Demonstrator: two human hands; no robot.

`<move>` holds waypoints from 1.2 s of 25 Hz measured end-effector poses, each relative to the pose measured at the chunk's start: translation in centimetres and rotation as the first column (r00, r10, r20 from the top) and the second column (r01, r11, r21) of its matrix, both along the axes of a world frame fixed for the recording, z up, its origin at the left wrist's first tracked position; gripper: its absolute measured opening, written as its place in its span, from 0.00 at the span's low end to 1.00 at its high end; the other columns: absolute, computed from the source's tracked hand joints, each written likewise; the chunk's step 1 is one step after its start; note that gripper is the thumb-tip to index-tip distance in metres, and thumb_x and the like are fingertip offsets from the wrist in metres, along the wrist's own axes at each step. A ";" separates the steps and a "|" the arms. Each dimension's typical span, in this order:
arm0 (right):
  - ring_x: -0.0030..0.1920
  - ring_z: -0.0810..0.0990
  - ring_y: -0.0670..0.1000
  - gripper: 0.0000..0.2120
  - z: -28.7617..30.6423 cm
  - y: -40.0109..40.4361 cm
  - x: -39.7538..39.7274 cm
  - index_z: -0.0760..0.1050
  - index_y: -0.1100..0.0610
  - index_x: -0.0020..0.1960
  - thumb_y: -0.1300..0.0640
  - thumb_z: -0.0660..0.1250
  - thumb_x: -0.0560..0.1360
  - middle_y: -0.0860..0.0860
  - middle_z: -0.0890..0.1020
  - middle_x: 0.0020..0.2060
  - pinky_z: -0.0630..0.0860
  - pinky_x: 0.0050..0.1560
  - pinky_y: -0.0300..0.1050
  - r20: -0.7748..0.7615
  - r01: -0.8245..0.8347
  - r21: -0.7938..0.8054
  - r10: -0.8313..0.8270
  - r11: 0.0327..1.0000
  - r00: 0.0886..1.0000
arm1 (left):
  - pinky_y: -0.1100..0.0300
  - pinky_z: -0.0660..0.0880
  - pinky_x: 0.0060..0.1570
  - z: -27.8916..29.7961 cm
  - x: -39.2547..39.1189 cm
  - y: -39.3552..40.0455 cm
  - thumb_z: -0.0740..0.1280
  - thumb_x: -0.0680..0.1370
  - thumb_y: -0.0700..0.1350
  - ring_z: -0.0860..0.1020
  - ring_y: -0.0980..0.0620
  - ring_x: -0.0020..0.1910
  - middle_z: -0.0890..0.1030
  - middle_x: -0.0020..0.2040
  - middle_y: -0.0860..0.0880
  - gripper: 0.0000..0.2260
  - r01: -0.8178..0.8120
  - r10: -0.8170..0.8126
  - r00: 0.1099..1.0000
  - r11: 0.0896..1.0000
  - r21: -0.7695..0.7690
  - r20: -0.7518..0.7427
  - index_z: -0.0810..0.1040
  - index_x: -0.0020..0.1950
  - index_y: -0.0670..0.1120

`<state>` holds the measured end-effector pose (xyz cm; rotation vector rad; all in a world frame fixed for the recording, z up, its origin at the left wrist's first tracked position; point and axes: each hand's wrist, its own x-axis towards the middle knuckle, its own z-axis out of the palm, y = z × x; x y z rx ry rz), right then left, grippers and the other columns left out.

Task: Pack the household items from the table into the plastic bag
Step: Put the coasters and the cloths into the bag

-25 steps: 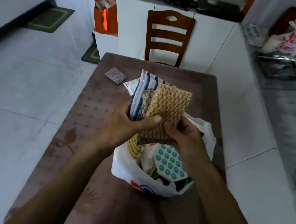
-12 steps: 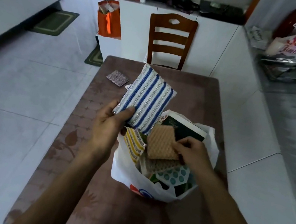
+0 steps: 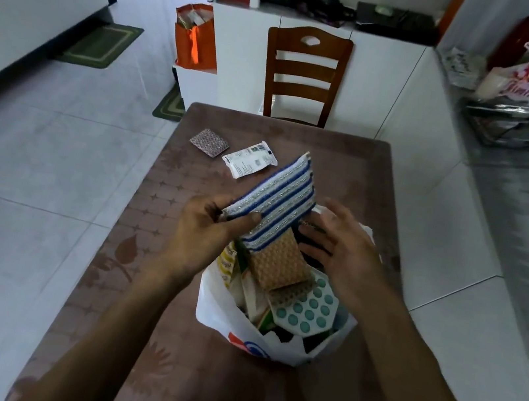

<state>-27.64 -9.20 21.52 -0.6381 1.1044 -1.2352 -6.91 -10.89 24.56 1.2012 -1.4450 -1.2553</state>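
left grip (image 3: 207, 226) pinches the blue-and-white striped scrubbing pad (image 3: 275, 202) above the white plastic bag (image 3: 221, 311) on the brown counter (image 3: 333, 149); right grip (image 3: 339, 243) hovers released. the crowded bag could let the pad slide out.

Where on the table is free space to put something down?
Free: the table's far right part, between the white packet and the right edge; the left strip beside the left hand; the near end before the bag. Crowded: the bag's mouth, where both hands work, right hand included.
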 end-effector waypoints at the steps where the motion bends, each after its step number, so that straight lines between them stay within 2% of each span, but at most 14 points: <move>1: 0.56 0.82 0.55 0.15 0.1 -0.3 0.5 0.76 0.49 0.61 0.55 0.68 0.75 0.52 0.84 0.55 0.78 0.56 0.53 0.073 -0.040 -0.019 0.041 0.999 0.996 | 0.60 0.81 0.47 0.1 -0.3 0.0 0.70 0.75 0.35 0.85 0.52 0.48 0.85 0.52 0.46 0.13 0.055 -0.055 0.998 0.998 0.003 0.004 0.81 0.59 0.39; 3: 0.60 0.80 0.57 0.20 -0.3 -0.8 2.0 0.73 0.52 0.66 0.57 0.68 0.75 0.55 0.82 0.59 0.77 0.59 0.57 0.142 -0.038 -0.027 0.042 0.999 0.989 | 0.58 0.82 0.47 0.1 -0.8 0.0 0.71 0.74 0.39 0.85 0.52 0.48 0.86 0.51 0.49 0.12 0.153 -0.153 0.987 0.988 0.003 0.048 0.82 0.58 0.41; 5: 0.61 0.79 0.59 0.19 -0.5 -1.4 1.9 0.73 0.55 0.66 0.60 0.68 0.76 0.56 0.81 0.60 0.77 0.58 0.59 0.195 0.088 0.021 -0.091 0.996 0.977 | 0.56 0.81 0.48 0.2 -0.7 -0.2 0.73 0.73 0.44 0.84 0.52 0.49 0.86 0.50 0.49 0.12 0.172 -0.169 0.980 0.985 -0.020 0.104 0.83 0.56 0.45; 6: 0.59 0.80 0.58 0.19 -0.4 -1.5 1.1 0.74 0.53 0.65 0.61 0.68 0.75 0.54 0.82 0.59 0.78 0.56 0.58 0.127 0.149 0.027 -0.151 0.989 0.980 | 0.57 0.81 0.47 0.1 -0.4 -0.3 0.73 0.73 0.44 0.84 0.53 0.48 0.86 0.50 0.49 0.12 0.125 -0.122 0.987 0.992 -0.022 0.099 0.83 0.55 0.46; 8: 0.55 0.82 0.53 0.19 0.1 -0.9 -0.4 0.74 0.49 0.60 0.59 0.72 0.72 0.48 0.83 0.55 0.80 0.54 0.57 -0.277 0.123 -0.028 -0.126 0.992 0.953 | 0.60 0.76 0.39 0.0 0.4 -0.4 0.70 0.76 0.42 0.82 0.54 0.43 0.85 0.49 0.46 0.08 -0.051 0.051 0.999 0.998 0.038 0.015 0.83 0.54 0.45; 9: 0.53 0.82 0.50 0.20 0.2 -0.3 -0.3 0.72 0.47 0.59 0.57 0.74 0.70 0.46 0.82 0.54 0.80 0.53 0.55 -0.498 0.025 -0.036 -0.040 0.999 0.866 | 0.59 0.74 0.36 -0.1 0.7 -0.3 0.68 0.77 0.40 0.81 0.51 0.40 0.85 0.49 0.45 0.07 -0.105 0.108 0.994 0.992 0.070 -0.032 0.83 0.54 0.43; 11: 0.52 0.80 0.46 0.22 -0.1 1.2 2.3 0.68 0.47 0.59 0.52 0.74 0.70 0.43 0.79 0.53 0.78 0.52 0.45 -0.810 -0.170 -0.002 0.098 0.985 0.578 | 0.57 0.73 0.35 -0.4 1.2 0.0 0.63 0.79 0.39 0.80 0.48 0.39 0.84 0.49 0.42 0.09 -0.115 0.124 0.988 0.989 0.092 -0.093 0.82 0.54 0.42; 13: 0.52 0.79 0.47 0.22 -1.8 2.5 6.1 0.67 0.48 0.60 0.49 0.73 0.71 0.46 0.79 0.53 0.75 0.53 0.40 -0.974 -0.239 -0.092 -0.037 0.967 0.222 | 0.59 0.75 0.34 -0.6 1.3 0.2 0.60 0.80 0.38 0.80 0.48 0.39 0.83 0.49 0.42 0.10 -0.082 0.095 0.985 0.993 0.090 -0.146 0.81 0.55 0.40; 15: 0.47 0.82 0.51 0.23 -4.3 2.7 8.9 0.72 0.52 0.58 0.48 0.75 0.68 0.51 0.81 0.50 0.78 0.48 0.42 -0.978 -0.264 -0.204 -0.209 0.943 0.010 | 0.60 0.77 0.35 -0.5 1.4 0.2 0.60 0.78 0.40 0.81 0.47 0.39 0.83 0.50 0.40 0.12 -0.057 0.076 0.976 0.994 0.098 -0.203 0.80 0.55 0.38; 18: 0.35 0.80 0.48 0.14 -5.7 2.0 9.7 0.73 0.53 0.50 0.52 0.74 0.70 0.50 0.81 0.40 0.80 0.35 0.41 -0.941 -0.238 -0.339 -0.324 0.910 0.101 | 0.58 0.76 0.36 -0.7 1.7 0.2 0.59 0.75 0.42 0.80 0.45 0.39 0.82 0.51 0.38 0.14 -0.038 0.063 0.963 0.994 0.100 -0.261 0.79 0.54 0.37; 21: 0.33 0.76 0.46 0.08 -6.0 1.7 9.8 0.74 0.53 0.43 0.52 0.72 0.73 0.48 0.79 0.35 0.76 0.34 0.39 -0.934 -0.161 -0.346 -0.323 0.924 0.153 | 0.60 0.76 0.35 -0.9 2.0 0.1 0.58 0.74 0.41 0.81 0.45 0.39 0.82 0.49 0.39 0.15 -0.027 0.057 0.952 0.994 0.104 -0.300 0.79 0.54 0.37; 25: 0.32 0.79 0.48 0.08 -7.9 2.3 10.4 0.77 0.55 0.45 0.50 0.70 0.73 0.50 0.82 0.37 0.76 0.31 0.39 -0.975 -0.265 -0.222 -0.214 0.939 0.059 | 0.58 0.78 0.35 -1.0 1.6 0.2 0.58 0.74 0.40 0.82 0.43 0.39 0.82 0.49 0.37 0.14 -0.006 0.040 0.947 0.994 0.107 -0.318 0.79 0.53 0.38; 27: 0.34 0.77 0.48 0.11 -6.9 2.1 8.6 0.78 0.55 0.42 0.49 0.62 0.77 0.50 0.81 0.38 0.77 0.33 0.42 -0.985 -0.314 -0.155 -0.124 0.937 0.119 | 0.57 0.78 0.36 -1.1 2.0 -0.1 0.58 0.73 0.41 0.82 0.41 0.40 0.82 0.50 0.38 0.14 -0.023 0.054 0.955 0.994 0.109 -0.290 0.80 0.53 0.39; 30: 0.42 0.74 0.47 0.09 -4.7 1.3 3.7 0.77 0.54 0.46 0.49 0.64 0.77 0.49 0.78 0.45 0.73 0.39 0.38 -0.961 -0.251 -0.270 -0.246 0.930 0.123 | 0.57 0.76 0.35 -1.5 2.2 -0.4 0.59 0.73 0.39 0.82 0.42 0.40 0.83 0.50 0.40 0.13 -0.044 0.063 0.967 0.996 0.084 -0.247 0.80 0.52 0.41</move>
